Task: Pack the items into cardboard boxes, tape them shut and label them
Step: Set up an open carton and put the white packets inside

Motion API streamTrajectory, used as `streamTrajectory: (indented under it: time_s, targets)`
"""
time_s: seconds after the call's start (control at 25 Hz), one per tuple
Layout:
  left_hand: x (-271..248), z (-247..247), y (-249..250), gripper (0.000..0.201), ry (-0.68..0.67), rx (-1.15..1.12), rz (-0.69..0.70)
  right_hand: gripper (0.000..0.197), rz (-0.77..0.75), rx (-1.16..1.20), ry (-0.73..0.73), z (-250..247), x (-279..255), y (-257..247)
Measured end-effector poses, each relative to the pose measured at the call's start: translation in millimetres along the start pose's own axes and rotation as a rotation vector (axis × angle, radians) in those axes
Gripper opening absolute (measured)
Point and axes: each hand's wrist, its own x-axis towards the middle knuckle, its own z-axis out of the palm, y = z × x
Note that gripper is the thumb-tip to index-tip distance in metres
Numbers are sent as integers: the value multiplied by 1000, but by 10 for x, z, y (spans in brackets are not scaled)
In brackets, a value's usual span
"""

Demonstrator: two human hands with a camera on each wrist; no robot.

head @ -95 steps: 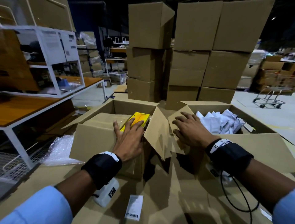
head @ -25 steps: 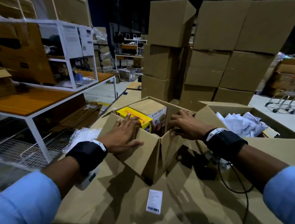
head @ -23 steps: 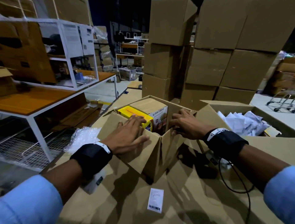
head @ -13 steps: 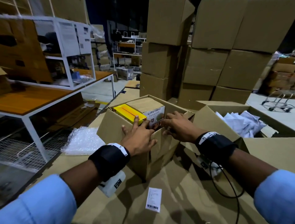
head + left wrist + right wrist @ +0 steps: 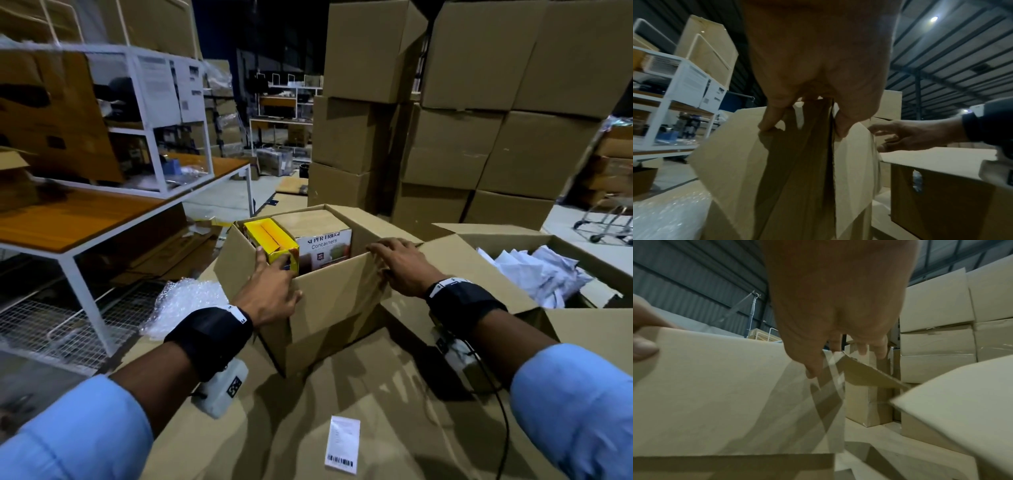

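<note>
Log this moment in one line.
left hand: grips cardboard box rim | right hand: grips rim | inside: yellow carton, containers carton | untaped

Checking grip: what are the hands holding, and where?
The cardboard box, by its top rim: left hand at the near edge, right hand at the right corner.
</note>
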Motion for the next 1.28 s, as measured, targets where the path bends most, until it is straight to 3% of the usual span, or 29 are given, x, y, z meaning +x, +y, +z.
streamTrajectory:
  time_s: [0.44,0.64,0.8,1.08,1.28]
  targets:
    - [59,18,-487,43,38,-165,63,32,-151,156,33,120,263,-8]
    - [135,31,-512,56,-17,-157,71,40,-149,75,40,61,60,-60]
    - [109,-3,-447,64,-61,-175,-2,42,-82,64,12,-51,-215,-158]
    - [50,13,-288,67,-32,-126,49,37,57,54,57,-93,-734,-248]
    - [4,38,-86,92,50,-134,16,42,96,38,60,-53,-961,-205]
